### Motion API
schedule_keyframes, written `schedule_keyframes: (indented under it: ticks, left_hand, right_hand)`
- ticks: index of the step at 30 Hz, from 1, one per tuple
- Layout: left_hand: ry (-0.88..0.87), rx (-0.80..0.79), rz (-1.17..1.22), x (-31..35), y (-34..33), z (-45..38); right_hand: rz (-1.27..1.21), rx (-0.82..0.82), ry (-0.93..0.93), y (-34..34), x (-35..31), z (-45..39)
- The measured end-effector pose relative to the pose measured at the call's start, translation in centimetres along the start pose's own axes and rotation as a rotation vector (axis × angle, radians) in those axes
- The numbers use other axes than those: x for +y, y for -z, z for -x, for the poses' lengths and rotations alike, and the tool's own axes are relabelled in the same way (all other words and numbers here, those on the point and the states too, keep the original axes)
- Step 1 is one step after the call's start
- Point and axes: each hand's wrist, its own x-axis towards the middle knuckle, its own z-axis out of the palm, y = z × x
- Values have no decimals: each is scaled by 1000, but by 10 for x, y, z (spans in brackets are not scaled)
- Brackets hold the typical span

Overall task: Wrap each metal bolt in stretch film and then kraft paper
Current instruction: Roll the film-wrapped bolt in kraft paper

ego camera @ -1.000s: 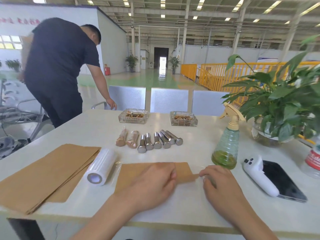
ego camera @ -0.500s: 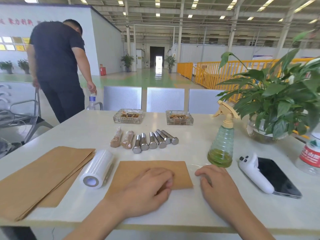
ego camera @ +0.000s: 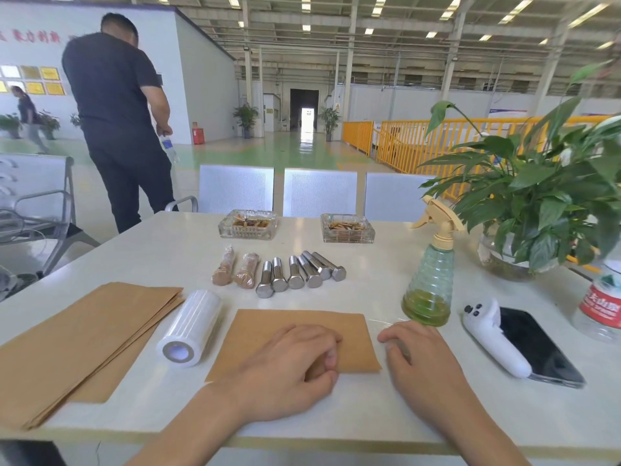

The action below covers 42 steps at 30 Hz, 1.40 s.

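Beyond the bolts (ego camera: 300,272), two ashtrays (ego camera: 248,225) hold butts.

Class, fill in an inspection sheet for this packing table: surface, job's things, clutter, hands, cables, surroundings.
Surface: white table.
Job's things: six bare bolts; two wrapped bolts; stretch film roll; kraft sheet; kraft paper stack.
Clutter: spray bottle, two glass ashtrays, phone, white controller, potted plant, water bottle.
Hands: left hand rests on the sheet; right hand on the table.
Cables: nothing seen.
Surroundings: chairs, yellow railing, person standing.
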Motion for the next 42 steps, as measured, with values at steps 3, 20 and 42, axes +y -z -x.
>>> schedule_keyframes:
  ticks: [3,20,42]
  left_hand:
    - [11,-4,13,0,1,-2]
    - [12,58,-12,-6,-9,-5]
    - [470,464,-69,-25,13,-15]
  right_hand:
    - [3,3,1,0,0,0]
    - [-245,554,-97,43,-18,-7]
    - [-619,352,-297,64,13,-126]
